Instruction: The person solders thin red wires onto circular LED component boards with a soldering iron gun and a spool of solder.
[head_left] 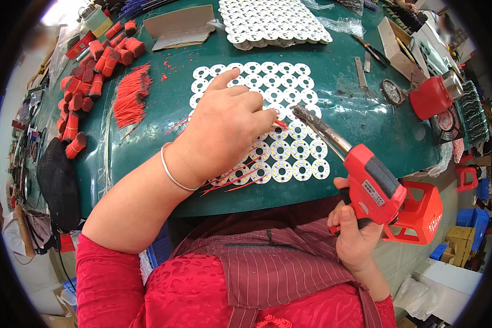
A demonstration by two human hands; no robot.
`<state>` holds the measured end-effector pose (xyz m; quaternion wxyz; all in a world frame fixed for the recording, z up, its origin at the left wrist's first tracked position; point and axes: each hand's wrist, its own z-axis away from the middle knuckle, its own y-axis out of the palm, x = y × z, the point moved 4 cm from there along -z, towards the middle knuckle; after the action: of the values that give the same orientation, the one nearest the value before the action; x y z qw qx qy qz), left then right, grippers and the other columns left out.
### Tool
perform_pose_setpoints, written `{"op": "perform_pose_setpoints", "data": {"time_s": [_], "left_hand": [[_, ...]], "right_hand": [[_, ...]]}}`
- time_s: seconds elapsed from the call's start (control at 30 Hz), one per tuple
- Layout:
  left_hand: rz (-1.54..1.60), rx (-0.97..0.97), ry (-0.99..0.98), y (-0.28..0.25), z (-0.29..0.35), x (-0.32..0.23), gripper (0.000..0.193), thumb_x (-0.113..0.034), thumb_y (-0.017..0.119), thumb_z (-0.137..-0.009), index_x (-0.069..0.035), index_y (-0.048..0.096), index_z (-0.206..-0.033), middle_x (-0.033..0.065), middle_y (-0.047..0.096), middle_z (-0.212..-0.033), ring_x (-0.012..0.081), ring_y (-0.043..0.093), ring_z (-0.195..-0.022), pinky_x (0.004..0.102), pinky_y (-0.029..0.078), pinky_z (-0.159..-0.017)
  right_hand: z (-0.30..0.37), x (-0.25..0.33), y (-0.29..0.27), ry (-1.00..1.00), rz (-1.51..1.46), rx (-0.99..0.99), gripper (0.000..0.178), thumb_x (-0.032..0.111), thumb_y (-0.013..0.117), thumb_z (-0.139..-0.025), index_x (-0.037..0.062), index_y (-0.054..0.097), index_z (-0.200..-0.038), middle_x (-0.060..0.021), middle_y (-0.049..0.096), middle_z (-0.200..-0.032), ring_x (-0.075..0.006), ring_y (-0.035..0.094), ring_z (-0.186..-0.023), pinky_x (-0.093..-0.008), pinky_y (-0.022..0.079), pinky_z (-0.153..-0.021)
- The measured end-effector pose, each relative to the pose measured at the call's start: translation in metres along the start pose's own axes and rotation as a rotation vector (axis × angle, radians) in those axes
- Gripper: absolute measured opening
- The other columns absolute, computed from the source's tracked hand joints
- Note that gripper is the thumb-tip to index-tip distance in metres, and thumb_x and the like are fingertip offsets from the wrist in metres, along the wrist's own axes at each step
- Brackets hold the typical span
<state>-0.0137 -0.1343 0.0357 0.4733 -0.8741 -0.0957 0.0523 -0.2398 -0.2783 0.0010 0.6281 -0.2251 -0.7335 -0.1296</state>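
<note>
My left hand (224, 126) is over a panel of white ring-shaped LED boards (288, 171) on the green-topped table. Its thumb and fingers are pinched on thin red wires (280, 124), whose ends show past the fingertips. More red wires (238, 180) lie across the boards under the wrist. In my right hand (355, 232) is a red and black soldering gun (374, 183), its handle gripped near the table's front edge. The gun's dark, crusted tip points up and left, just right of the left fingertips. My left hand hides part of the panel.
At the left are bundled red wires (74, 128) and a loose heap of red wires (131, 95). Stacked white board panels (273, 24) and a cardboard piece (180, 27) lie at the back. On the right are pliers (374, 53), a small tin (392, 92) and a red tool (431, 97).
</note>
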Motion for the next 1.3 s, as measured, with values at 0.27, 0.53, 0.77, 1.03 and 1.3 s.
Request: {"op": "perform_pose_setpoints", "data": {"time_s": [0.27, 0.53, 0.77, 1.03, 1.3], "left_hand": [[-0.032, 0.063, 0.001, 0.0009, 0.0005, -0.0036, 0.015, -0.009, 0.070, -0.079, -0.014, 0.075, -0.092, 0.0013, 0.059, -0.074, 0.0199, 0.063, -0.076, 0.0480, 0.043, -0.107], [-0.030, 0.052, 0.001, 0.0023, 0.0003, -0.0023, 0.017, -0.009, 0.068, -0.079, -0.013, 0.076, -0.093, 0.0015, 0.058, -0.075, 0.0201, 0.062, -0.077, 0.0485, 0.042, -0.108], [-0.037, 0.077, -0.001, 0.0027, 0.0000, -0.0028, 0.017, -0.009, 0.068, -0.080, -0.013, 0.076, -0.094, 0.0015, 0.058, -0.076, 0.0201, 0.062, -0.078, 0.0488, 0.042, -0.108], [-0.053, 0.089, 0.007, 0.0028, 0.0004, -0.0026, 0.016, -0.009, 0.067, -0.082, -0.013, 0.076, -0.095, 0.0016, 0.059, -0.075, 0.0201, 0.063, -0.079, 0.0489, 0.042, -0.108], [-0.060, 0.095, 0.009, 0.0030, 0.0004, -0.0032, 0.014, -0.010, 0.067, -0.082, -0.012, 0.075, -0.093, 0.0018, 0.059, -0.076, 0.0203, 0.063, -0.080, 0.0487, 0.042, -0.108]], "right_hand": [[-0.0001, -0.0019, 0.0005, -0.024, 0.021, 0.033, 0.039, 0.009, 0.058, -0.100, -0.0028, 0.045, -0.135, -0.0202, 0.058, -0.126, -0.0092, 0.054, -0.067, -0.0280, 0.053, -0.058], [0.0031, -0.0069, -0.0017, -0.054, 0.101, 0.086, 0.037, 0.004, 0.057, -0.099, -0.0031, 0.046, -0.133, -0.0182, 0.060, -0.119, -0.0100, 0.055, -0.068, -0.0283, 0.053, -0.059], [-0.0003, -0.0008, 0.0030, -0.065, 0.104, 0.054, 0.041, 0.003, 0.056, -0.099, -0.0034, 0.045, -0.138, -0.0210, 0.061, -0.124, -0.0098, 0.056, -0.067, -0.0279, 0.053, -0.059], [0.0013, -0.0022, 0.0026, 0.010, 0.029, -0.031, 0.034, -0.002, 0.067, -0.092, -0.0022, 0.058, -0.126, -0.0137, 0.068, -0.115, -0.0080, 0.062, -0.076, -0.0246, 0.052, -0.068], [-0.0003, 0.0014, 0.0039, -0.021, 0.060, -0.028, 0.035, -0.001, 0.068, -0.093, -0.0023, 0.058, -0.126, -0.0144, 0.068, -0.117, -0.0082, 0.061, -0.075, -0.0244, 0.052, -0.067]]}}
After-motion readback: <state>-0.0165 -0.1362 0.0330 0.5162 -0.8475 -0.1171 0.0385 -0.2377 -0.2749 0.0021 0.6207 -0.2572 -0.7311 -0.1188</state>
